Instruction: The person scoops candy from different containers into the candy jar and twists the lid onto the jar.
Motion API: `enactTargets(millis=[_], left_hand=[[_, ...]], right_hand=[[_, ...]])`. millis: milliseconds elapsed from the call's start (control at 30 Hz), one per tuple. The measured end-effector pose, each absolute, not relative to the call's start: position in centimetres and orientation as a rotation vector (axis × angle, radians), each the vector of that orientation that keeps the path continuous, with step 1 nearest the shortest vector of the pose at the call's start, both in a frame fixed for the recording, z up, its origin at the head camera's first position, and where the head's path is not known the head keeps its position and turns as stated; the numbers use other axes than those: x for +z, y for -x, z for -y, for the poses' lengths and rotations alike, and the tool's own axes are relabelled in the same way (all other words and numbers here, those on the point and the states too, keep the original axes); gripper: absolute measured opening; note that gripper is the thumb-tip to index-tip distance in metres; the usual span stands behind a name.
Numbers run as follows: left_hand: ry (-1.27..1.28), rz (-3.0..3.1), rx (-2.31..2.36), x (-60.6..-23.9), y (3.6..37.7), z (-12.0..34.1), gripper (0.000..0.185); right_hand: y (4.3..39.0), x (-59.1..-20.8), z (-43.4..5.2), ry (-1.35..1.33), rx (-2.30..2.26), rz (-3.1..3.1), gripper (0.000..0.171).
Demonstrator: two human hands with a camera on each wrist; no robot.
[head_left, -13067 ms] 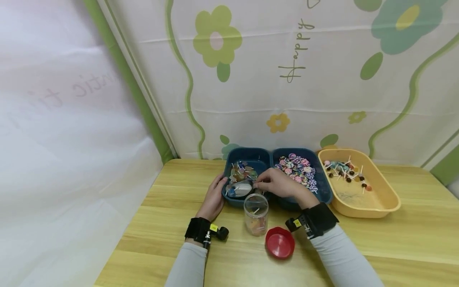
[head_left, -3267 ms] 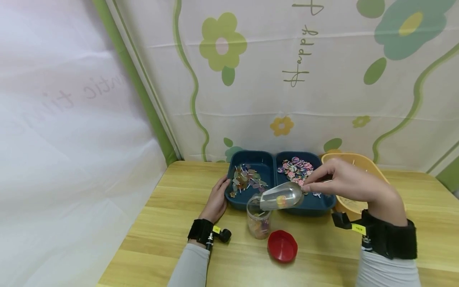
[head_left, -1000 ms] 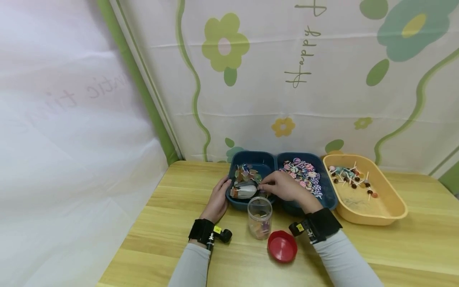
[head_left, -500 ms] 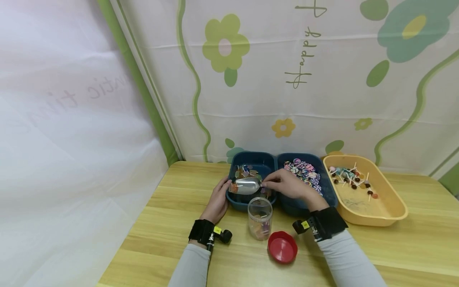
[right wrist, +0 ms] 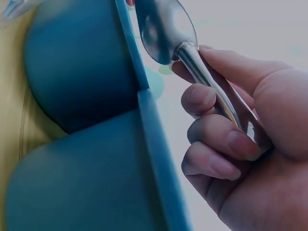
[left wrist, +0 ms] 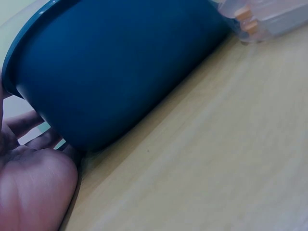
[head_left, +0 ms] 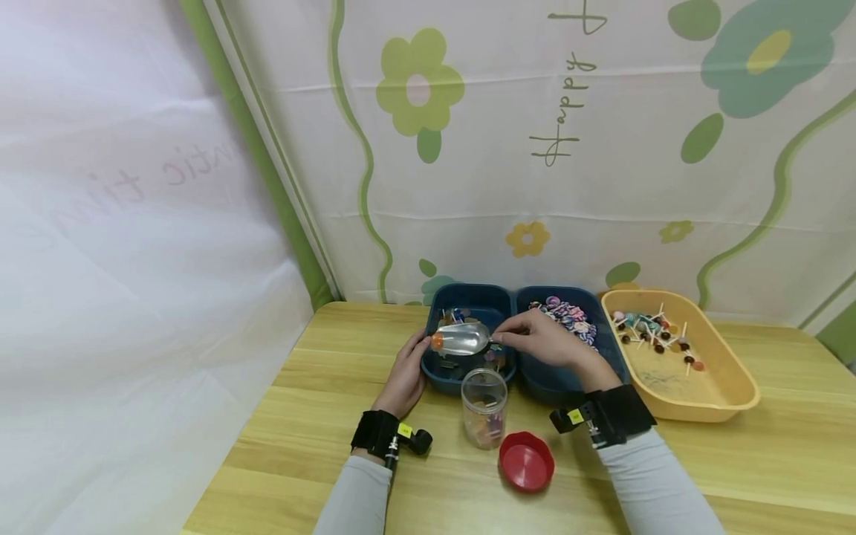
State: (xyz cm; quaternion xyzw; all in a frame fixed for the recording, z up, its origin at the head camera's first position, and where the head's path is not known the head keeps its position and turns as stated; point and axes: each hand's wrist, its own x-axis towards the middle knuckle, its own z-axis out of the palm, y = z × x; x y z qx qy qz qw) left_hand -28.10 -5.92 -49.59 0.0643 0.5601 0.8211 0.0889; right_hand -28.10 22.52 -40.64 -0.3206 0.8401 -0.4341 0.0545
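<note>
Gripping the metal scoop (head_left: 463,339) by its handle, right hand (head_left: 545,340) holds it above the blue tray (head_left: 446,375); left hand (head_left: 403,374), fingers relaxed, rests against the tray's side.

Pale grey long sleeves, black wrist straps with small yellow labels, black camera units, bare hands (head_left: 535,342)

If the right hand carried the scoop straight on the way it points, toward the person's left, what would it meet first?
Probably the left hand, whose fingers rest on the left blue tray's outer wall. The right hand holds the metal scoop above that tray, tip close to those fingers; it might pass over them, as height is unclear.
</note>
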Motion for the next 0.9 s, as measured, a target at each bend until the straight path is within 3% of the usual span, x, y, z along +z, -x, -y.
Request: enactTargets(millis=[233, 600, 900], left_hand=[[-0.209, -1.652, 2.451, -49.5, 28.0, 5.9, 0.048], [-0.204, -1.656, 2.440, -49.5, 27.7, 6.0, 0.049], [-0.200, -1.677, 2.437, -49.6, 27.9, 6.0, 0.048]], right_hand=[[28.2, -41.1, -21.9, 1.052, -1.329, -2.512, 0.020], [28.1, -40.4, -23.8, 0.919, -1.390, -2.581, 0.023], [26.0, -36.0, -26.9, 0.942, -1.516, -2.557, 0.021]])
